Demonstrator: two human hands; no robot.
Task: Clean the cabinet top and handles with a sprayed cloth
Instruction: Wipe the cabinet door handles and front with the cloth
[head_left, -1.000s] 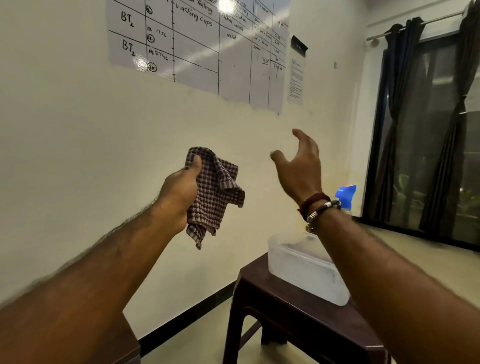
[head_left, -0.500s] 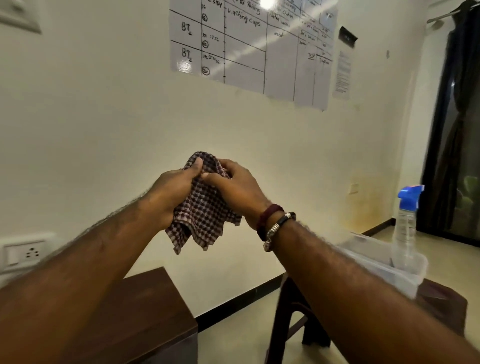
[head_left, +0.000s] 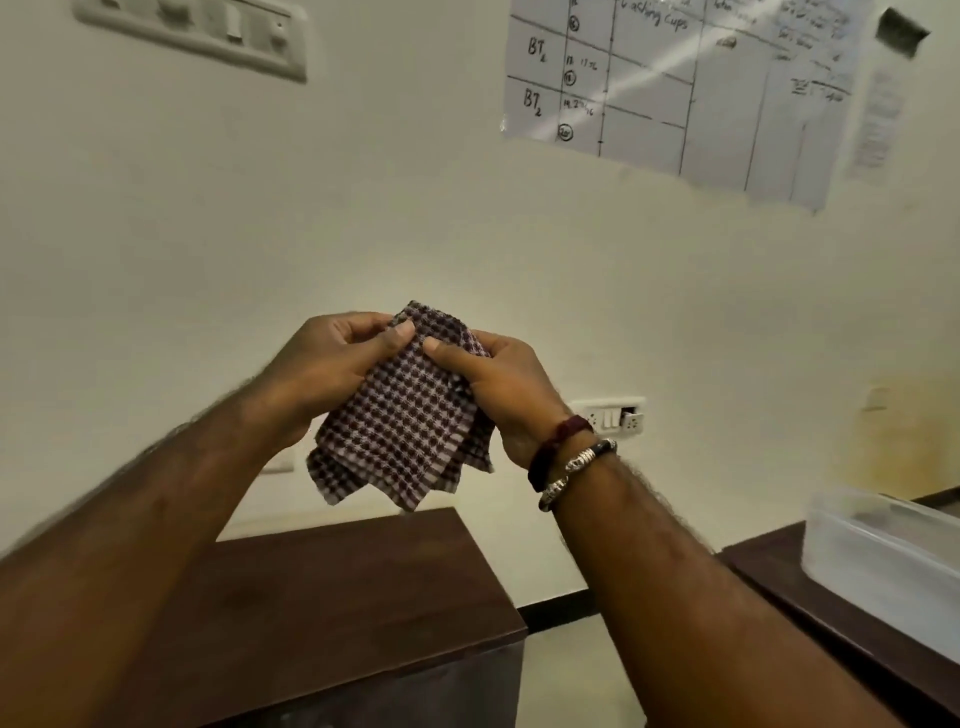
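A maroon-and-white checked cloth (head_left: 400, 410) hangs in the air in front of me, above the dark brown cabinet top (head_left: 358, 587). My left hand (head_left: 327, 369) pinches its upper left edge between thumb and fingers. My right hand (head_left: 493, 384) grips its upper right edge, thumb on the front of the fabric. The cloth's lower corners dangle free. No cabinet handles show, and the spray bottle is out of view.
A dark stool or side table (head_left: 852, 634) at the right carries a clear plastic tub (head_left: 883, 561). The cream wall (head_left: 311, 218) holds a hand-drawn chart (head_left: 675, 88), a switch plate (head_left: 197, 31) and a socket plate (head_left: 613, 415). Floor lies between cabinet and table.
My right hand came in from open air and took hold of the cloth beside my left hand. The view swung left, so the cabinet top shows more and the spray bottle has left the frame.
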